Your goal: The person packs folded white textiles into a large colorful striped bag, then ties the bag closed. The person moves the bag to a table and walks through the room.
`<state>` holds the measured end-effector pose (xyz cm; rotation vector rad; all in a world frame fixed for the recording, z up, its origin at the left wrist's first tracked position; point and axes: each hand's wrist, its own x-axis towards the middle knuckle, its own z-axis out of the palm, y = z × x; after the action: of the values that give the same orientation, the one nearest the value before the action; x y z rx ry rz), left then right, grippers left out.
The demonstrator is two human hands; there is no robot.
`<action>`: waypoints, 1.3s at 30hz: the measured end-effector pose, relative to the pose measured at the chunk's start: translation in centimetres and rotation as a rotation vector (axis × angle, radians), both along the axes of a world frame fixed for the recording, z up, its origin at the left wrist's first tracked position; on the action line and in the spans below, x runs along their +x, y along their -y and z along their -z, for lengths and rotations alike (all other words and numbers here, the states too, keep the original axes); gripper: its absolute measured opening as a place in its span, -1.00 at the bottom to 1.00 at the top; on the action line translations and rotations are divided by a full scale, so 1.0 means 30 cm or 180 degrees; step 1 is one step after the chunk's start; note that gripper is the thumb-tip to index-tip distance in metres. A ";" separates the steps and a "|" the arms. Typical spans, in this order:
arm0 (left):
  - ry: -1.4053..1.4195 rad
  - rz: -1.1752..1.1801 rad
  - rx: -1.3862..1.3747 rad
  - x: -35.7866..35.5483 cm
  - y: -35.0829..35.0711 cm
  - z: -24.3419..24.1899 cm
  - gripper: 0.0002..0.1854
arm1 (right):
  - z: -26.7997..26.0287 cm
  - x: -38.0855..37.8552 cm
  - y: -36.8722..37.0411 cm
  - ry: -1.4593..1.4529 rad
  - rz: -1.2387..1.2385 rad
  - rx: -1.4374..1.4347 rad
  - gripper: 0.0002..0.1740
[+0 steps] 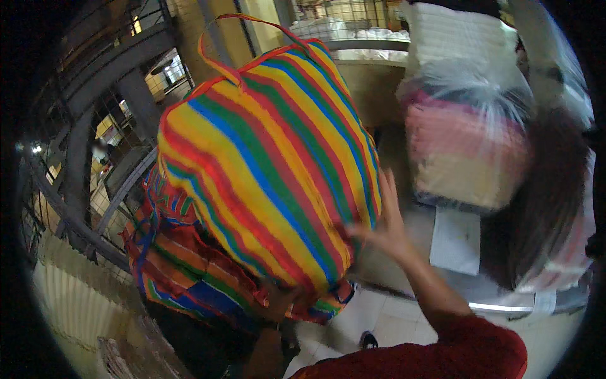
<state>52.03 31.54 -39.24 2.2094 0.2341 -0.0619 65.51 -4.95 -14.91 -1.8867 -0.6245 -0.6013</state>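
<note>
A large, full woven bag (270,161) with red, yellow, green and blue stripes leans before me, its red strap handle (215,59) looping up at the far end. My right hand (386,230) lies against the bag's right side, fingers spread and thumb towards the front face. At the bag's near lower edge is my left hand (279,301), dim and blurred, so its grip is unclear. Below and left of this bag sits a second striped bag (203,279) in darker orange, green and blue, partly covered by the first.
On the right, a metal-edged table (502,308) carries clear plastic bags of folded pink and cream cloth (466,151), with a white paper sheet (455,241) beside them. Wire-mesh railing (128,180) runs along the left. Corrugated pale material (75,289) stands at lower left.
</note>
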 end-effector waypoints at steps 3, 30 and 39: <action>-0.0477 0.0169 0.0073 0.070 0.092 0.024 0.16 | 0.306 -0.099 0.064 -0.1516 -0.0580 0.0738 0.69; 0.1692 -0.0596 -0.0950 0.907 0.270 -0.333 0.37 | 0.368 0.572 0.129 -0.1060 0.0544 0.0250 0.60; 0.1250 0.0685 -0.0834 1.187 0.200 -0.310 0.11 | 0.372 0.717 -0.139 -0.0623 0.1778 -0.0513 0.87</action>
<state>87.65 25.54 -29.95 1.9297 -0.2190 0.2107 87.00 -0.77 -26.06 -2.2534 -0.0068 -0.7193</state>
